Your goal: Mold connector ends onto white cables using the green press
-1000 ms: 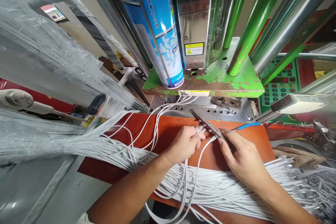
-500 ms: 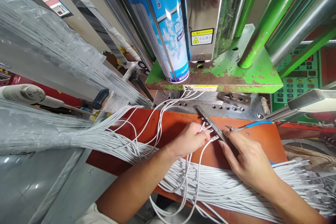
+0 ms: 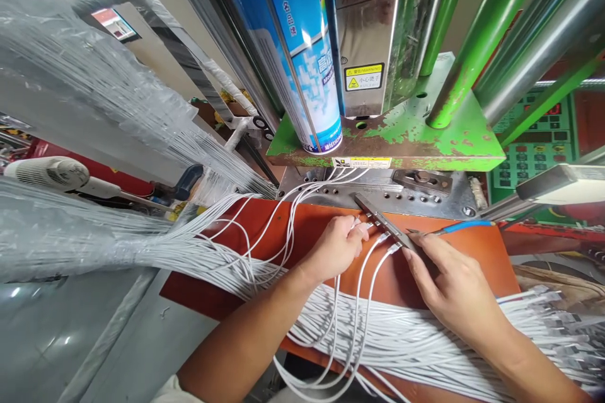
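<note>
My left hand point(image 3: 336, 247) is closed on the plug ends of a few thin white cables point(image 3: 353, 302) and holds them against a narrow metal strip jig point(image 3: 384, 225) that lies at a slant on the orange work board point(image 3: 307, 227). Two cable ends sit in the strip just right of my fingers. My right hand point(image 3: 449, 286) rests on the board, its fingertips pressing the near end of the strip. A thick bundle of white cables point(image 3: 425, 343) runs across the board under both wrists.
A green press frame point(image 3: 401, 138) with a blue spray can point(image 3: 307, 56) on it rises behind the board. Blue-handled tweezers point(image 3: 454, 227) lie to the right. Plastic-wrapped cable bundles point(image 3: 80, 107) fill the left; a control panel point(image 3: 534, 151) sits at right.
One more cable end now sits in the metal strip. My left hand has slid a little left along it. The right hand stays on the strip's near end.
</note>
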A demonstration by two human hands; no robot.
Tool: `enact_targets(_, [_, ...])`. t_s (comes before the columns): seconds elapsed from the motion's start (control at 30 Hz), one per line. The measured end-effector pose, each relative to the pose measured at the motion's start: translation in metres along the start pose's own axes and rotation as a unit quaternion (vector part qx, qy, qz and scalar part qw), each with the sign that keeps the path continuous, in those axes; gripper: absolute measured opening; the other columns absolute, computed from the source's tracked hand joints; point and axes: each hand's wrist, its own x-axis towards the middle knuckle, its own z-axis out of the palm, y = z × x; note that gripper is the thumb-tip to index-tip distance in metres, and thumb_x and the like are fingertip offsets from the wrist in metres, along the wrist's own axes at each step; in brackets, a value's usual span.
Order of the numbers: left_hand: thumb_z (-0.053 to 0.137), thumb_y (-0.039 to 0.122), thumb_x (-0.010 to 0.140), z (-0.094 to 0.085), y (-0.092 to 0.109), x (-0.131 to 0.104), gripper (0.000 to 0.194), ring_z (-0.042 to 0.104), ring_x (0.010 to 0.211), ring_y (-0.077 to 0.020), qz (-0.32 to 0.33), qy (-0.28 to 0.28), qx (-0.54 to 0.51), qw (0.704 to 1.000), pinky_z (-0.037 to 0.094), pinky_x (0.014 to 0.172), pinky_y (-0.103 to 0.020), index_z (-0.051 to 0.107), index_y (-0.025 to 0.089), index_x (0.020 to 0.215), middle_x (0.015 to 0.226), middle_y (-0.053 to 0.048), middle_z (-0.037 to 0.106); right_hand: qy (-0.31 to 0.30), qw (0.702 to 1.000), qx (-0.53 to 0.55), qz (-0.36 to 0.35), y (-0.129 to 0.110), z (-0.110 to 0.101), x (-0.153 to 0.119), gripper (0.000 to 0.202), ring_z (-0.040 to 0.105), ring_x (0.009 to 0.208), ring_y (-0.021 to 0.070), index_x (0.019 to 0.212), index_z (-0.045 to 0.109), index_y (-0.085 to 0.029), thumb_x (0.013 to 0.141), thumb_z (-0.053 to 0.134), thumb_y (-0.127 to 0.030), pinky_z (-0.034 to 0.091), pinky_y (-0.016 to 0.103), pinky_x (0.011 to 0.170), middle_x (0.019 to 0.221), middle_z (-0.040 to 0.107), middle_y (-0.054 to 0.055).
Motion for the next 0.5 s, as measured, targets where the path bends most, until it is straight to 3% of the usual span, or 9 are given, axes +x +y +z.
enact_targets(0.17, [0.049,0.035,0.099,0.003,0.005,0.002,0.031,0.046,0.056,-0.0099,0.005,0.000,0.025,1.000,0.037,0.058,-0.021,0.060,0.016,0.077,0.062,0.001,0.055,-0.022,0.999,-0.013,-0.043,-0.001,0.000,0.001,0.019,0.069,0.095,0.0228,0.119,0.058,-0.018,0.105,0.052,-0.029,0.055,0.035,0.084,0.110,0.070,0.010])
enact_targets(0.3, [0.049,0.041,0.099,0.004,0.003,0.001,0.035,0.041,0.049,-0.0080,-0.024,-0.042,-0.028,0.998,0.033,0.051,-0.020,0.057,0.016,0.077,0.056,0.004,0.049,-0.042,0.997,-0.011,-0.070,0.000,-0.001,0.001,0.018,0.069,0.098,0.0236,0.120,0.058,-0.019,0.104,0.052,-0.027,0.055,0.036,0.084,0.111,0.070,0.010])
enact_targets(0.4, [0.043,0.049,0.101,-0.001,0.002,0.001,0.037,0.044,0.040,-0.0094,-0.073,-0.091,-0.055,0.992,0.032,0.044,-0.021,0.056,0.017,0.087,0.055,0.003,0.053,-0.015,0.999,-0.013,-0.051,0.001,-0.001,-0.001,0.020,0.070,0.099,0.0231,0.121,0.059,-0.018,0.104,0.053,-0.028,0.056,0.035,0.086,0.114,0.070,0.010])
enact_targets(0.43, [0.043,0.050,0.102,-0.005,0.002,0.002,0.037,0.047,0.040,-0.0103,-0.071,-0.083,-0.039,0.993,0.033,0.044,-0.021,0.056,0.018,0.090,0.057,0.002,0.056,-0.006,0.999,-0.016,-0.039,0.001,0.000,-0.001,0.020,0.070,0.096,0.0226,0.120,0.059,-0.018,0.104,0.053,-0.028,0.056,0.035,0.085,0.113,0.070,0.010])
enact_targets(0.5, [0.046,0.050,0.101,-0.013,0.001,0.005,0.036,0.052,0.046,-0.0106,-0.028,-0.002,0.016,0.999,0.036,0.047,-0.021,0.057,0.018,0.090,0.064,0.000,0.060,0.005,1.000,-0.021,-0.020,0.001,0.000,-0.001,0.020,0.069,0.091,0.0216,0.120,0.060,-0.019,0.104,0.053,-0.029,0.055,0.034,0.081,0.109,0.070,0.009])
